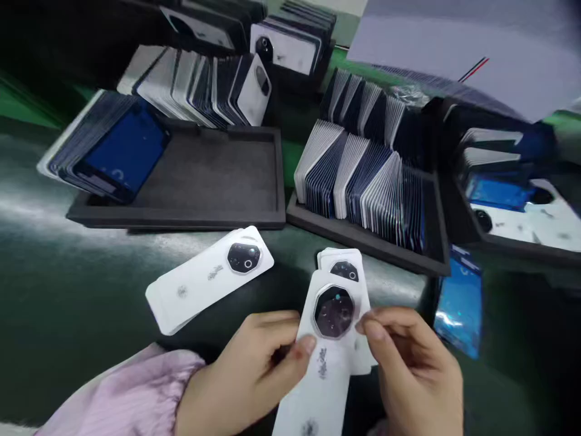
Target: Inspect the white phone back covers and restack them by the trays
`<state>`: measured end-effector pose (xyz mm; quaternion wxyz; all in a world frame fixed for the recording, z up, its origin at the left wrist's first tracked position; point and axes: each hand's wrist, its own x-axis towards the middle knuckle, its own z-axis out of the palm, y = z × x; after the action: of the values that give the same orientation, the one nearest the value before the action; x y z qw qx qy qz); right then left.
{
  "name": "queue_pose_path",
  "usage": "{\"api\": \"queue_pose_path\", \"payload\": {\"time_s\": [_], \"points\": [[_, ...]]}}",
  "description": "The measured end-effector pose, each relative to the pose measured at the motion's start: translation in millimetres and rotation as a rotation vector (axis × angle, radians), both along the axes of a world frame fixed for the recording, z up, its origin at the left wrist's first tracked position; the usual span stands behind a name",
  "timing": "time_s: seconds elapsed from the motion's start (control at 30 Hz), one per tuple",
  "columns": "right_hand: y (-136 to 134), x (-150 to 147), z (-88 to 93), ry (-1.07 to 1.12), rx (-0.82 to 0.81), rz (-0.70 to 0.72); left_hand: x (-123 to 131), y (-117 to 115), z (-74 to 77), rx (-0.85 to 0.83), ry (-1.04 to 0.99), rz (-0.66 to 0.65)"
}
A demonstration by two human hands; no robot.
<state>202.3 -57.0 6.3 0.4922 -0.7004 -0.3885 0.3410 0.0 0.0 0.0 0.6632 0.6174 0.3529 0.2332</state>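
Three shallow black foam trays sit along the far side of a dark green, glossy bench top (68,290). The left tray (204,181) holds slanted rows of phone back covers at its far end and left corner, with its near floor bare. The middle tray (363,237) is packed with upright white and dark blue covers standing on edge. The right tray (503,247) holds flat white covers and blue film. A large pale sheet (476,48) hangs over the far right corner. A loose piece of shiny blue film (458,309) lies on the bench just near of the middle tray's right end.

Near the onlooker, the left hand (254,369) and the right hand (408,363) are close together, both pinched on one white phone back cover with a dark octagonal camera ring (324,369). The left thumb presses its left edge just below the ring. The right thumb and forefinger grip its right edge beside the ring. The cover is held between the two hands, above the bench, its outer face up. Its long axis runs from near to far, leaning slightly right, with the camera end at the far end.

A small pile of similar white covers (342,260) lies just beyond and partly under it. Another fanned pile of white covers (204,289) rests on the bench to the left, camera end to the far right. A pink striped sleeve (136,387) covers the left forearm.
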Motion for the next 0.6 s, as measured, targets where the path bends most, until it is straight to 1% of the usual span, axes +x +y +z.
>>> {"api": "queue_pose_path", "payload": {"time_s": [0.2, 0.33, 0.43, 0.6], "points": [[1.4, -0.4, 0.8, -0.023, -0.038, 0.014, -1.7, -3.0, -1.9, 0.025, 0.000, 0.002], [2.4, 0.8, 0.0, -0.053, -0.054, 0.037, -1.2, -3.8, -3.6, 0.076, 0.008, 0.003], [1.4, -1.2, -2.5, -0.088, -0.059, 0.048, -1.4, -3.5, -5.9, 0.146, 0.039, -0.006], [0.2, -1.2, -10.7, -0.178, -0.059, 0.030, -3.1, -5.4, -11.2, 0.321, 0.095, -0.024]]}}
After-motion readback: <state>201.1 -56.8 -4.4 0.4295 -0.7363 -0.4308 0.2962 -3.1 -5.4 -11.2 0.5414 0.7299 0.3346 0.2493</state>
